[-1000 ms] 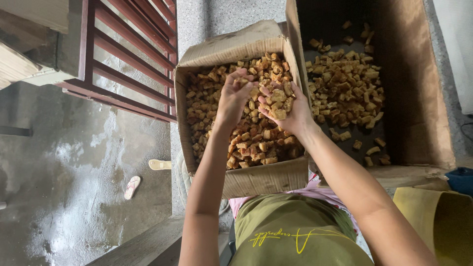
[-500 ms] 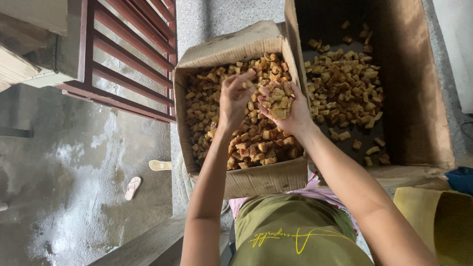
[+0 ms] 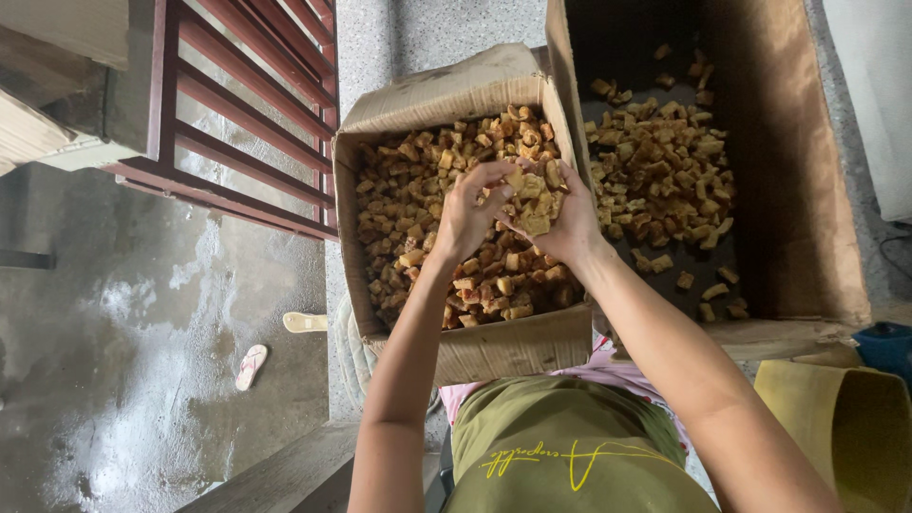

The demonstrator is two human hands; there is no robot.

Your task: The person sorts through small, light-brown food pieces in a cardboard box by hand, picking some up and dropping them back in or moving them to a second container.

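A cardboard box [image 3: 427,100] in front of me is filled with small brown and tan chunks [image 3: 408,209]. My right hand [image 3: 565,223] is cupped over the box's right side and holds a heap of these chunks [image 3: 534,204]. My left hand [image 3: 467,214] is beside it, its fingers pinching a chunk at the heap's edge. A larger cardboard box [image 3: 788,190] stands to the right, with more of the same chunks [image 3: 665,171] spread over its bottom.
A dark red metal railing [image 3: 237,104] runs at the upper left, above a wet concrete floor [image 3: 114,361] below with a sandal [image 3: 251,366]. A yellow bucket [image 3: 836,427] stands at the lower right, a blue thing [image 3: 883,344] above it.
Both hands have lifted slightly and drawn together over the box's right side. The right hand now cups a fuller heap of chunks, with the left fingers at it.
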